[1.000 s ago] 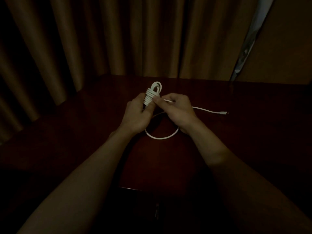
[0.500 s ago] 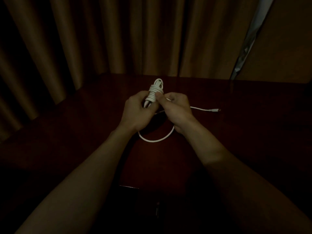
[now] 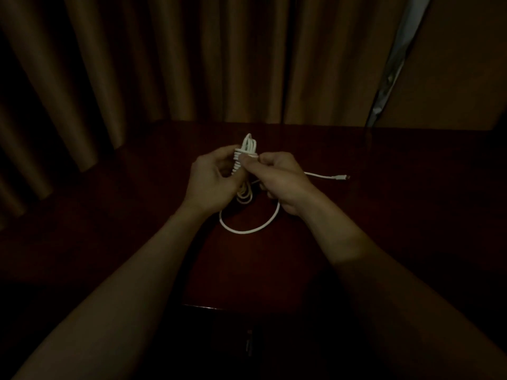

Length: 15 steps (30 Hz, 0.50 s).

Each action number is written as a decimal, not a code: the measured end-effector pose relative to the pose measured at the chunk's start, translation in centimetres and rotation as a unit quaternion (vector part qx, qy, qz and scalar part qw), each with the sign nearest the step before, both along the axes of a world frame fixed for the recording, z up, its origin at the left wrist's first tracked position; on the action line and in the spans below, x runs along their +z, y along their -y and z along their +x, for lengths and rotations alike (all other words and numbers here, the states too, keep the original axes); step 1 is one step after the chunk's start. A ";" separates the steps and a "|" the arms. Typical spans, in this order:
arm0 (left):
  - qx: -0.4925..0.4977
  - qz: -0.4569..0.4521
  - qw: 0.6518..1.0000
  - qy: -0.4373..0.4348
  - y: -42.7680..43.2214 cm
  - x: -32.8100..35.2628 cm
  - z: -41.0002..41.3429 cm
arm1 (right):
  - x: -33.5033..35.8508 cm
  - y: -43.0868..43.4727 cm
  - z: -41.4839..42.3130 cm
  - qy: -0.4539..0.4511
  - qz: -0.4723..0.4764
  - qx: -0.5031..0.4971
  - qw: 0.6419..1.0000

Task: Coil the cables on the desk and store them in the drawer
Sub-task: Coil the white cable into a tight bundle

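**Thin white cable (image 3: 244, 157) half-bundled between two hands**

Cable and hands sit at the middle of the view, over the dark reddish-brown wooden worktop (image 3: 384, 215). Most of the cable's length is gathered into a narrow upright bundle of long loops. Several tight turns are wound crosswise round the bundle's waist, so its top pokes up as a small rounded loop and its lower loops hang out below between the two palms.

The left hand (image 3: 211, 185) grips the bundle from the left, its fingers curled round the wound part. The right hand (image 3: 282, 182) meets it from the right, thumb and forefinger pinching the cable at the topmost turn, with the other fingers curled in.

A loose loop (image 3: 247, 230) of unwound cable sags beneath the wrists in a wide open curve. Whether it rests on the worktop or hangs just above it cannot be told in the dim light. From behind the right hand a straight tail runs out to the right and ends in a small plug (image 3: 340, 176) close to the worktop.

Brown pleated curtains (image 3: 192, 64) hang behind the worktop's far edge.
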<state>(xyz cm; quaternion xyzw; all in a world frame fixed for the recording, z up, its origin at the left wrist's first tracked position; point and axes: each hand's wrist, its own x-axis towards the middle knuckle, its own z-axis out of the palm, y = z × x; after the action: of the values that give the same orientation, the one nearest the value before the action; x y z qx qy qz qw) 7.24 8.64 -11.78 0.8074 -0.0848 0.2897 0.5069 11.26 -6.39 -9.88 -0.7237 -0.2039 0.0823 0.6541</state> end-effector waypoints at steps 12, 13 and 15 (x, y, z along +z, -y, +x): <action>0.101 0.082 0.989 0.074 0.5 0.1 -0.5 | -0.8 -1.4 -0.3 0.052 0.017 -0.049 0.997; 0.097 0.081 0.990 0.069 0.4 0.1 -0.4 | -0.8 -1.3 -0.2 0.052 0.010 -0.046 0.998; 0.078 0.068 0.994 0.041 0.2 0.1 -0.3 | -0.7 -1.1 -0.1 0.047 0.018 -0.022 0.999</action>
<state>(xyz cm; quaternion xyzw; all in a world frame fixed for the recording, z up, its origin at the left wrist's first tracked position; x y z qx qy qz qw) 6.97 8.40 -11.69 0.8317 -0.0615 0.3549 0.4225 11.11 -5.30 -10.62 -0.7194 -0.2200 0.0304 0.6581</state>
